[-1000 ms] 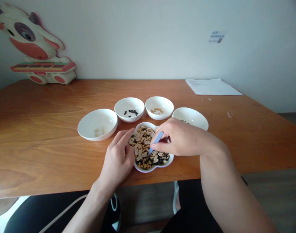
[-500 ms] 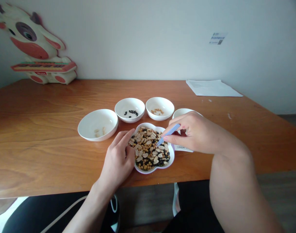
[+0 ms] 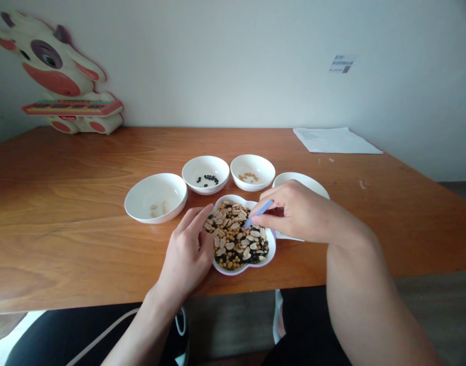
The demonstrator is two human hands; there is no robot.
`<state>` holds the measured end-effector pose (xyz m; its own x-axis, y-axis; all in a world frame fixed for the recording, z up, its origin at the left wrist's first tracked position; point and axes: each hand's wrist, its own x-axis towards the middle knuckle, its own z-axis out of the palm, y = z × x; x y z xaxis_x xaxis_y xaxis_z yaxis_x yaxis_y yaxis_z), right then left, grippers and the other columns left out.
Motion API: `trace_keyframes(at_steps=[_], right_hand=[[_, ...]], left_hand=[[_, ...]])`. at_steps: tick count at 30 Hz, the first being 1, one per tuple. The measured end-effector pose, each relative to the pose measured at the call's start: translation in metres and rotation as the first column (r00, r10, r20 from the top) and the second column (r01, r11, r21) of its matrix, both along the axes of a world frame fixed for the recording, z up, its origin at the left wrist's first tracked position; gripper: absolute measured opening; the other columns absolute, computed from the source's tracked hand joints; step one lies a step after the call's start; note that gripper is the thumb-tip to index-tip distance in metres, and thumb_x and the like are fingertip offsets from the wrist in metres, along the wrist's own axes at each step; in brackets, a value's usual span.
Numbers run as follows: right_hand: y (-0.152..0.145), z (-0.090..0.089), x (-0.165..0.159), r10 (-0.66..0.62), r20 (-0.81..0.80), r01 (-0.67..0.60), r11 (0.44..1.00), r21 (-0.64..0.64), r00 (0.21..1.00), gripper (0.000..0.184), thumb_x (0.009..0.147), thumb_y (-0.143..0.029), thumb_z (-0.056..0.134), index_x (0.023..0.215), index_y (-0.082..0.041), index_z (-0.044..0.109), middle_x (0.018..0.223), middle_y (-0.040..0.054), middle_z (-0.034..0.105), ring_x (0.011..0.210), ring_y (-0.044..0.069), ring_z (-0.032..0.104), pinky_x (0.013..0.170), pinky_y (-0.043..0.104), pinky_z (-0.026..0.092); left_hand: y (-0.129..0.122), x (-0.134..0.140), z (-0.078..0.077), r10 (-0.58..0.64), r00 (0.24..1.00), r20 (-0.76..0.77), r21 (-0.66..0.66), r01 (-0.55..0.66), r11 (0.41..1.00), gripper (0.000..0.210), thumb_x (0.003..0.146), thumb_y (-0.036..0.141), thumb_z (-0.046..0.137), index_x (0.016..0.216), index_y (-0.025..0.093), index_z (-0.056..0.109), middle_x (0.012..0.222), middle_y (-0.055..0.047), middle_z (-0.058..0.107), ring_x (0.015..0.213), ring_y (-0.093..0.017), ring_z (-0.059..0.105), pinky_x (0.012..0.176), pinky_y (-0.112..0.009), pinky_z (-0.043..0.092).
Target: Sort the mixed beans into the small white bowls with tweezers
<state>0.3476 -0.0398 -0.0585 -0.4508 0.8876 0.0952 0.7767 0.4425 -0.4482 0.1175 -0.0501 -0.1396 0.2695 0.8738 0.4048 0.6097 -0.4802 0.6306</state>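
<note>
My right hand (image 3: 296, 209) pinches pale blue-purple tweezers (image 3: 261, 210), their tips down among the mix in a white scalloped dish (image 3: 271, 250). That dish is full of shelled peanut halves (image 3: 230, 246), small yellow beans (image 3: 230, 264) and black beans. Against its left rim, my left hand (image 3: 189, 246) grips the side, fingers along the edge. Whether the tweezer tips have caught a bean or nut is too small to tell.
Behind the dish stand white bowls: one with a few peanuts (image 3: 136, 204), one with black beans (image 3: 191, 175), one with yellow beans (image 3: 238, 173). My right hand partly covers another bowl (image 3: 303, 181). Papers (image 3: 338, 140) and a cow-shaped toy keyboard (image 3: 70, 108) sit farther back.
My right hand and the tweezers have shifted slightly left and down over the dish, baring more of the right bowl. My left hand stays at the dish's rim.
</note>
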Motion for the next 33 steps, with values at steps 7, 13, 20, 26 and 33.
trace_keyframes(at_steps=[7,13,20,26,33], right_hand=[[0.0011,-0.0001,-0.0003,0.001,0.025,0.0,1.0,-0.016,1.0,0.03,0.085,-0.032,0.063,0.06,-0.016,0.062,0.057,-0.0011,0.062,0.05,0.009,0.048,0.047,0.024,0.033],[0.0006,-0.0001,0.0002,-0.004,0.02,0.004,1.0,-0.018,1.0,0.03,0.086,-0.034,0.061,0.061,-0.016,0.063,0.057,-0.0006,0.062,0.05,0.009,0.048,0.047,0.024,0.032],[0.0005,0.0008,0.0005,0.019,0.023,-0.019,1.0,0.018,1.0,0.03,0.086,-0.031,0.061,0.061,-0.015,0.065,0.059,0.0008,0.063,0.052,0.009,0.048,0.05,0.025,0.032],[0.0007,0.0026,-0.0007,0.03,-0.018,-0.029,0.999,0.039,0.999,0.027,0.084,-0.026,0.064,0.06,-0.015,0.068,0.06,0.0018,0.064,0.055,0.01,0.049,0.055,0.026,0.034],[-0.0038,0.0093,-0.0031,0.07,-0.028,-0.069,0.997,0.024,0.997,0.027,0.085,-0.025,0.061,0.061,-0.015,0.068,0.06,0.0017,0.064,0.053,0.01,0.048,0.053,0.026,0.033]], left_hand=[[-0.0003,-0.0001,0.0009,-0.001,1.0,-0.004,0.007,0.001,1.0,0.048,0.084,0.01,0.04,0.128,0.009,0.059,0.121,-0.01,0.063,0.109,-0.021,0.062,0.094,-0.031,0.053],[-0.0001,0.0003,0.0013,0.0,1.0,-0.004,0.006,0.0,1.0,0.048,0.084,0.01,0.04,0.129,0.009,0.058,0.12,-0.01,0.063,0.108,-0.022,0.062,0.093,-0.032,0.054],[0.0,-0.0007,0.0003,0.01,1.0,-0.011,0.012,-0.01,1.0,0.048,0.084,0.01,0.041,0.128,0.01,0.059,0.121,-0.009,0.063,0.109,-0.021,0.062,0.093,-0.03,0.053],[-0.0002,-0.0004,0.0006,0.007,1.0,-0.01,0.007,-0.007,1.0,0.049,0.083,0.01,0.04,0.129,0.01,0.058,0.12,-0.009,0.063,0.109,-0.021,0.062,0.093,-0.03,0.053],[-0.0005,-0.0006,0.0006,0.003,1.0,-0.002,0.0,-0.003,1.0,0.049,0.083,0.01,0.041,0.129,0.011,0.058,0.121,-0.01,0.063,0.108,-0.022,0.062,0.093,-0.033,0.054]])
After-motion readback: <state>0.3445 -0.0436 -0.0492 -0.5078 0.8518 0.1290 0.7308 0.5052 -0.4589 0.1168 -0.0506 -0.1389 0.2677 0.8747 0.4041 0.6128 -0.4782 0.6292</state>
